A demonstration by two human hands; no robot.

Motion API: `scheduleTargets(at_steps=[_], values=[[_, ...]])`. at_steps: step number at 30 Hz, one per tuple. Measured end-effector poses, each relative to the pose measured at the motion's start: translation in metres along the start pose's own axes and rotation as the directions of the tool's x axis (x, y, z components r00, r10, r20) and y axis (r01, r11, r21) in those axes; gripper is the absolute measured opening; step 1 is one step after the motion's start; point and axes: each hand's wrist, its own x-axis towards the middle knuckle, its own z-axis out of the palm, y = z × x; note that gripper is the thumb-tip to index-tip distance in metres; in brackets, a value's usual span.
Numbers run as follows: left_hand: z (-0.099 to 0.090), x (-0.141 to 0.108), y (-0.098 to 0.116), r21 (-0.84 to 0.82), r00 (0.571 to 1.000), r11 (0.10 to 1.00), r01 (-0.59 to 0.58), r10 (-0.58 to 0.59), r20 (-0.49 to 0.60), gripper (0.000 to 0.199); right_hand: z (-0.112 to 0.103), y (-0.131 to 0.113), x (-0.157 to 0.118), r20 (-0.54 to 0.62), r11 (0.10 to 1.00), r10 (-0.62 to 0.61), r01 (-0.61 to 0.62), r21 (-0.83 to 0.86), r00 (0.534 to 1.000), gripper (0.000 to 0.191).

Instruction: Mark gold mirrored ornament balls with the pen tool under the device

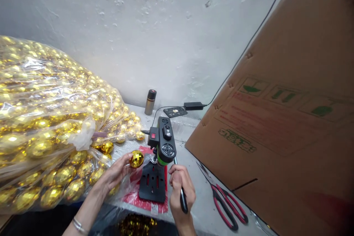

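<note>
My left hand (121,170) pinches a shiny gold mirror-faceted ball (136,159), just left of a small black bench drill press (166,138). The drill press has a red switch, round vents and a green lower edge, above a slotted black base plate (152,183). My right hand (181,191) is closed around the black lever handle (183,203) on the machine's right side. The ball is apart from the base plate. The tool tip under the machine head is hidden.
Clear plastic bags of gold balls (55,96) fill the left. Red-handled scissors (225,202) lie at right before a large cardboard box (271,99). Behind stand a dark bottle (150,102), a black power adapter (193,106) and a flat black item (175,112). Red plastic (132,197) lies beneath the base.
</note>
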Motion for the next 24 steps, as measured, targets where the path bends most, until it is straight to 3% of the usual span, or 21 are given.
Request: scheduleTargets(at_steps=[5, 9, 12, 15, 19, 24], values=[[0.01, -0.005, -0.003, -0.219, 0.983, 0.959, 0.178, -0.165, 0.074, 0.04, 0.0, 0.0, 0.0, -0.002, 1.0, 0.009, -0.009, -0.003, 1.0, 0.03], [0.016, -0.005, -0.01, -0.21, 0.994, 0.972, 0.106, -0.111, -0.013, 0.035, -0.001, -0.001, 0.003, 0.02, 1.0, -0.001, 0.001, 0.019, 1.0, 0.029], [0.02, -0.007, -0.016, -0.067, 0.996, 0.998, -0.008, 0.002, -0.095, 0.05, -0.001, -0.002, 0.003, 0.022, 1.0, 0.016, -0.016, 0.014, 1.0, 0.028], [0.023, -0.01, -0.022, 0.208, 0.985, 0.971, -0.117, 0.139, -0.097, 0.063, -0.002, -0.004, 0.005, 0.02, 0.999, 0.045, -0.045, 0.011, 0.999, 0.028], [0.023, -0.01, -0.031, 0.512, 0.988, 0.846, -0.145, 0.151, 0.031, 0.064, -0.003, -0.007, 0.01, 0.029, 0.997, 0.082, -0.082, 0.013, 0.996, 0.028], [0.03, -0.009, -0.039, 0.745, 0.943, 0.599, -0.292, 0.312, 0.119, 0.057, -0.005, -0.011, 0.019, 0.042, 0.995, 0.097, -0.098, 0.02, 0.994, 0.03]])
